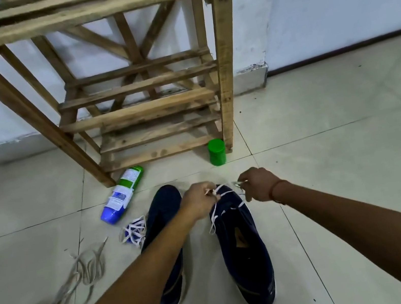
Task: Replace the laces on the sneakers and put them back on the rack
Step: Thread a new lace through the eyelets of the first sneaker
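Two navy shoes lie side by side on the tiled floor, toes toward the wooden rack. Over the front eyelets of the right sneaker, the left hand pinches one end of a white lace in its fingers, and the right hand pinches the other end. A bundled lace lies just beside the left sneaker, and a heap of grey laces sprawls further left. A bottle lies on its side and a green jar stands by the rack's foot.
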